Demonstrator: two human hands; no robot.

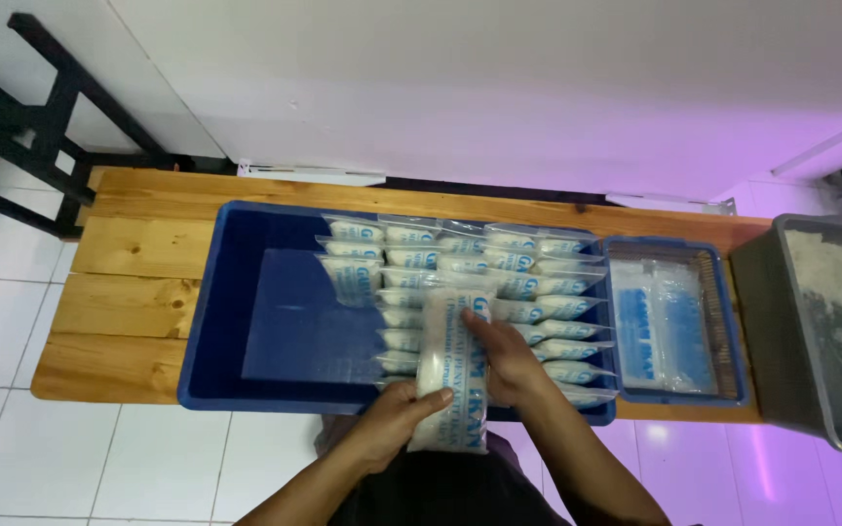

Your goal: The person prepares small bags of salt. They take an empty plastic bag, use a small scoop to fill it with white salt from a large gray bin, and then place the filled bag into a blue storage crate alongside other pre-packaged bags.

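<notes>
Both hands, left hand [397, 414] and right hand [507, 362], fingers clasping clear white-filled plastic pouch [452, 375]; lay flat, edges aligned, beside pouch rows [479, 278] in large blue plastic crate [246, 321]

The big crate [236, 321] is deep blue, and so is the small tray [733, 321] beside it. The packets [499, 263] are clear with blue print over white grains — the held packet [452, 375] too. The worktop [138, 292] is honey-coloured pine; the bin [782, 331] — grey.
</notes>
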